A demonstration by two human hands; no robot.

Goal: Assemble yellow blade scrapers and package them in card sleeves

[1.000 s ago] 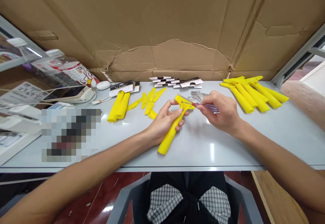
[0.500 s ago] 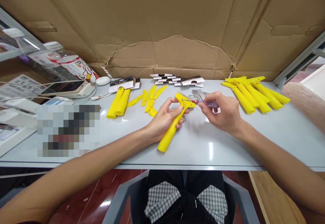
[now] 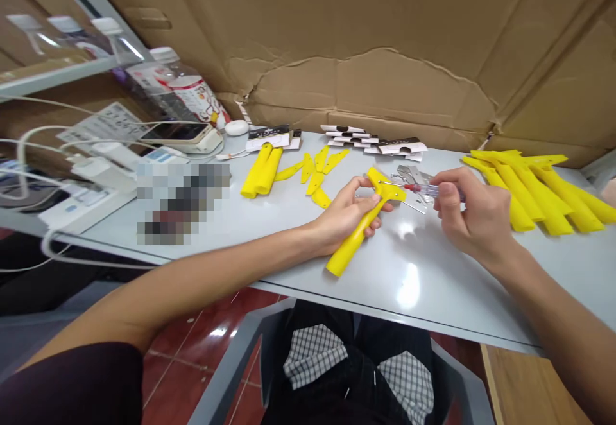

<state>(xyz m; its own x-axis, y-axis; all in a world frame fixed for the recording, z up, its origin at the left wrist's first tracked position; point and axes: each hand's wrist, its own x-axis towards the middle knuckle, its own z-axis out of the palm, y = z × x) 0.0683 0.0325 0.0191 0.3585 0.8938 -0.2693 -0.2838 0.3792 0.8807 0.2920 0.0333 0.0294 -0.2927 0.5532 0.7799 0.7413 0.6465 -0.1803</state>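
My left hand [image 3: 353, 210] is closed around a yellow plastic handle [image 3: 353, 239], a tube that flares into a flat forked head with small screws in it. The tube's lower end points toward the table's front edge. My right hand [image 3: 474, 210] grips a screwdriver [image 3: 428, 189] with a clear purplish handle and a red collar. Its shaft runs left, with the tip at a screw on the forked head. A thin metal piece [image 3: 414, 206] shows just beyond the head. Behind the screwdriver lie flat metal plates [image 3: 409, 174] and small loose metal bits.
Several flat yellow pieces [image 3: 315, 183] and two yellow tubes [image 3: 262, 171] lie left of my hands. More yellow handles [image 3: 534, 190] are piled at right. Cardboard sleeves [image 3: 375, 142] rest at the back. A phone [image 3: 178, 131], a power strip [image 3: 91, 200], cables and bottles [image 3: 192, 91] crowd the left.
The view has turned left, so everything sits farther right. My right hand has drawn back slightly along the screwdriver; its tip stays at the handle's head. My left hand keeps its hold.
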